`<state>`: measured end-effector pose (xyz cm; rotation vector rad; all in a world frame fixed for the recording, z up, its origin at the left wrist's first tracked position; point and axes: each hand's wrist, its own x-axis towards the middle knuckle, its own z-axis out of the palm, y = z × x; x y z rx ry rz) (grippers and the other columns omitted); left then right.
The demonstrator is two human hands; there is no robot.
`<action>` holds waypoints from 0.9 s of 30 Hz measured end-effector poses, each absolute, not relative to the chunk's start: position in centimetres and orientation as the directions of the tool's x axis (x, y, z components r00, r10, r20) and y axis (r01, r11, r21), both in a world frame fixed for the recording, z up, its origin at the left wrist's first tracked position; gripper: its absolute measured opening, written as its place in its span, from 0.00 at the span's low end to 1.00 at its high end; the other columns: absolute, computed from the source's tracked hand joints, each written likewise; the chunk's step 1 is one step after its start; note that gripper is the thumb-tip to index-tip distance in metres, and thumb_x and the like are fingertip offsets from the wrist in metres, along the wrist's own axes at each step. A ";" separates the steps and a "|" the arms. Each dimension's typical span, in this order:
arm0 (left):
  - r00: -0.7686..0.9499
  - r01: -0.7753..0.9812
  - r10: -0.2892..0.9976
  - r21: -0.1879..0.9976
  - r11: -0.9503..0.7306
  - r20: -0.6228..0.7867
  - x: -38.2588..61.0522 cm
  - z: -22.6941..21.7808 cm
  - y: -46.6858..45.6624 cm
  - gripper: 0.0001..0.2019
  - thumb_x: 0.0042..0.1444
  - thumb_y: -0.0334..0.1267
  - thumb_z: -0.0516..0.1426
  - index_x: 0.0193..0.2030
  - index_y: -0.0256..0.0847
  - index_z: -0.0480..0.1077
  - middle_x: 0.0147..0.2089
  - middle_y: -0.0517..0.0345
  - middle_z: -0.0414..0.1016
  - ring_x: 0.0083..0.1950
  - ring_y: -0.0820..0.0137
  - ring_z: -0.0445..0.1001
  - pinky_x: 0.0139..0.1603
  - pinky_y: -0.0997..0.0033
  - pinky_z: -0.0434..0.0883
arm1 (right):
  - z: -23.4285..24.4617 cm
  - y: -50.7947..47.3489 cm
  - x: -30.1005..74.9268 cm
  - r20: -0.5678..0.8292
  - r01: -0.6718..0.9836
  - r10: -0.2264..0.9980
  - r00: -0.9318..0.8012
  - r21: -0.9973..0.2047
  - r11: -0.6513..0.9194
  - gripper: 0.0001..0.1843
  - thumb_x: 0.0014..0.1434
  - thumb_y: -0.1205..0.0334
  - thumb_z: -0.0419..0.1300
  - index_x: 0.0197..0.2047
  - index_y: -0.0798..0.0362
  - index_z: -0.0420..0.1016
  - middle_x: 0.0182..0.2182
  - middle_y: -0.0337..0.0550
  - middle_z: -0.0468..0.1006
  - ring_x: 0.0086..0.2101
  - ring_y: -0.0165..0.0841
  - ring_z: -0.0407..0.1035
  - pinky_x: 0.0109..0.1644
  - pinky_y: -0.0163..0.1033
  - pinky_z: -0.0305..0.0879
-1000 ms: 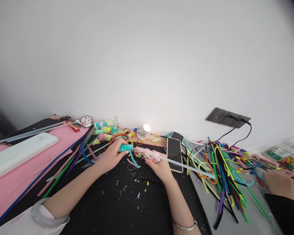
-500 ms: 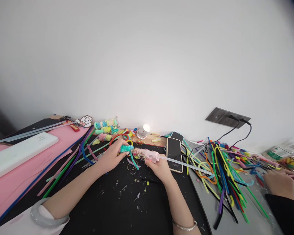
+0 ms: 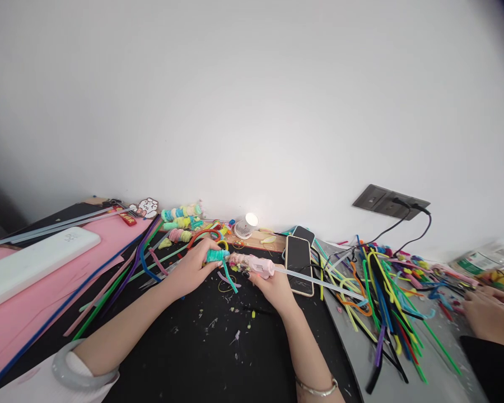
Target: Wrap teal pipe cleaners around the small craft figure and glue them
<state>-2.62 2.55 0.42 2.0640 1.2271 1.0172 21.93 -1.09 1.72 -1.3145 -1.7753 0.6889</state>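
Note:
My left hand (image 3: pixel 191 270) is closed on a teal pipe-cleaner coil (image 3: pixel 217 255) whose loose tail hangs down over the black table. My right hand (image 3: pixel 273 286) grips a pink glue gun (image 3: pixel 252 265), its nozzle end touching the coil. A long clear glue stick (image 3: pixel 319 283) sticks out of the gun's back toward the right. Both hands rest low over the black mat (image 3: pixel 218 347), near its far edge.
A phone (image 3: pixel 299 256) lies just right of my right hand. Several loose pipe cleaners (image 3: pixel 386 302) cover a grey sheet at right, where another person's hand (image 3: pixel 489 319) works. Finished coils (image 3: pixel 180 214), a lit candle (image 3: pixel 247 225), a pink sheet (image 3: pixel 33 302) and a white box (image 3: pixel 29 263) lie at left.
My hands have barely shifted, holding coil and glue gun together. The other person's hand at right has moved a little farther right.

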 end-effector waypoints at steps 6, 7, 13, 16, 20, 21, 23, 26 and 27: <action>0.303 0.500 0.892 0.741 -0.449 0.336 -2.6 0.2 2.6 0.09 0.62 0.45 0.55 0.45 0.45 0.65 0.49 0.50 0.77 0.52 0.53 0.78 0.47 0.55 0.76 | 1.8 -1.1 21.9 0.287 0.487 0.948 -0.137 -0.814 0.316 0.15 0.57 0.58 0.64 0.45 0.55 0.85 0.38 0.48 0.87 0.38 0.44 0.79 0.45 0.44 0.75; 0.307 0.500 0.891 0.740 -0.450 0.334 -2.6 0.2 2.6 0.09 0.62 0.45 0.55 0.45 0.45 0.65 0.50 0.50 0.77 0.52 0.53 0.78 0.47 0.54 0.76 | 1.8 -1.1 21.9 0.285 0.485 0.949 -0.135 -0.816 0.314 0.16 0.57 0.58 0.64 0.46 0.55 0.85 0.37 0.48 0.87 0.38 0.43 0.79 0.45 0.44 0.75; 0.311 0.495 0.891 0.744 -0.449 0.331 -2.6 0.4 2.5 0.09 0.61 0.45 0.55 0.45 0.46 0.63 0.50 0.50 0.78 0.53 0.52 0.78 0.48 0.54 0.76 | 1.9 -1.2 21.9 0.290 0.477 0.948 -0.129 -0.820 0.316 0.15 0.58 0.58 0.65 0.46 0.53 0.85 0.38 0.47 0.87 0.39 0.44 0.80 0.45 0.44 0.75; 0.307 0.500 0.897 0.748 -0.436 0.318 -2.6 0.4 2.4 0.10 0.61 0.45 0.56 0.45 0.46 0.63 0.50 0.49 0.77 0.53 0.52 0.78 0.49 0.53 0.76 | 1.8 -1.2 22.0 0.293 0.505 0.948 -0.124 -0.803 0.315 0.15 0.58 0.56 0.64 0.44 0.54 0.85 0.36 0.47 0.86 0.37 0.43 0.79 0.44 0.43 0.75; 0.307 0.488 0.892 0.749 -0.448 0.333 -2.7 0.5 2.5 0.10 0.60 0.44 0.56 0.45 0.46 0.62 0.50 0.48 0.77 0.53 0.52 0.79 0.50 0.53 0.76 | 1.5 -1.0 22.1 0.300 0.539 0.948 -0.109 -0.783 0.310 0.14 0.58 0.55 0.64 0.42 0.53 0.85 0.31 0.43 0.84 0.33 0.40 0.76 0.40 0.41 0.73; 0.310 0.485 0.888 0.748 -0.454 0.338 -2.7 0.5 2.5 0.10 0.60 0.44 0.56 0.45 0.46 0.62 0.50 0.48 0.77 0.53 0.53 0.78 0.50 0.53 0.75 | 1.4 -1.0 22.1 0.301 0.542 0.948 -0.105 -0.782 0.308 0.14 0.58 0.55 0.64 0.42 0.53 0.85 0.31 0.43 0.84 0.32 0.39 0.76 0.39 0.40 0.73; 0.320 0.483 0.883 0.742 -0.465 0.345 -2.7 0.5 2.5 0.10 0.61 0.44 0.56 0.45 0.46 0.62 0.51 0.48 0.77 0.53 0.53 0.78 0.50 0.54 0.75 | 1.3 -1.0 22.1 0.300 0.539 0.948 -0.101 -0.785 0.306 0.15 0.58 0.55 0.64 0.43 0.54 0.85 0.32 0.44 0.85 0.33 0.40 0.76 0.40 0.40 0.73; 0.332 0.484 0.876 0.734 -0.477 0.350 -2.7 0.5 2.5 0.09 0.61 0.44 0.56 0.45 0.47 0.62 0.51 0.49 0.77 0.54 0.53 0.78 0.52 0.54 0.75 | 1.2 -0.9 22.2 0.297 0.539 0.949 -0.102 -0.786 0.303 0.15 0.57 0.55 0.65 0.44 0.54 0.86 0.33 0.45 0.85 0.33 0.40 0.77 0.41 0.41 0.73; 0.335 0.483 0.875 0.734 -0.478 0.350 -2.7 0.5 2.4 0.08 0.61 0.44 0.55 0.45 0.47 0.62 0.51 0.48 0.77 0.55 0.53 0.77 0.53 0.54 0.75 | 1.3 -0.9 22.2 0.296 0.541 0.950 -0.100 -0.785 0.302 0.15 0.57 0.55 0.65 0.44 0.54 0.86 0.32 0.45 0.85 0.33 0.40 0.77 0.41 0.41 0.73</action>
